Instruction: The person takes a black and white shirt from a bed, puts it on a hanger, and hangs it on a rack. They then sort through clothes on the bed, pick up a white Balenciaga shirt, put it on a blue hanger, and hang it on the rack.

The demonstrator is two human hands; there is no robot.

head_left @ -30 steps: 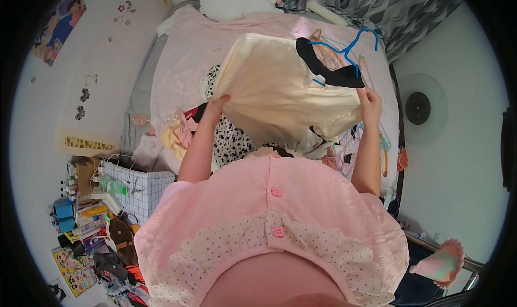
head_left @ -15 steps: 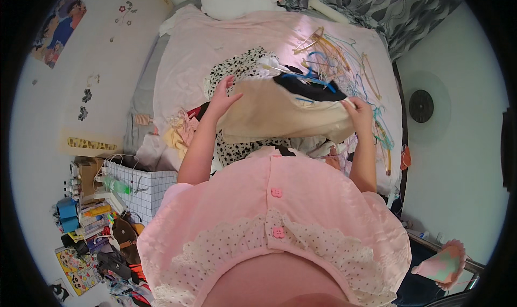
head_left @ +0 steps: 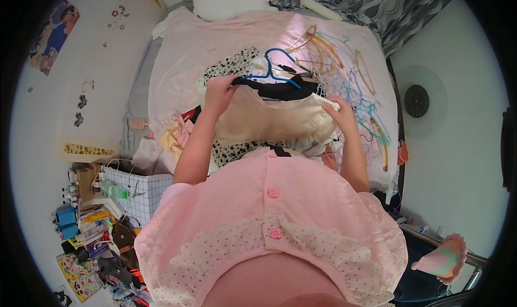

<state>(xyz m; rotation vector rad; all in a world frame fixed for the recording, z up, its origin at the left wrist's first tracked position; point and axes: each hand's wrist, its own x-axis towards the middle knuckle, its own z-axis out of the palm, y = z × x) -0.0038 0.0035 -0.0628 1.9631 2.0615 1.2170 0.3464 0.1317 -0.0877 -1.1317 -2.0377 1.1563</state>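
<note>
A cream garment with a black top edge (head_left: 269,116) hangs stretched between my two hands, above the bed. My left hand (head_left: 219,94) is closed on its upper left corner, at the black part. The upper right corner is pinched by my right hand (head_left: 340,114), between thumb and fingers. A blue clothes hanger (head_left: 271,72) stands with its hook up at the garment's black edge; its lower bar is partly hidden by the cloth. Behind and below the garment lies a white cloth with black spots (head_left: 234,64).
Many loose hangers (head_left: 344,70) lie in a tangle on the right of the pink-sheeted bed (head_left: 177,54). Small pink and yellow clothes (head_left: 177,134) are heaped at the left. A white checked box (head_left: 140,191) stands by the bed, with a fan (head_left: 416,101) at right.
My left hand, which was open beside the garment, has closed on its upper left corner. The blue hanger has turned upright and shifted left. My right hand has moved slightly left and down.
</note>
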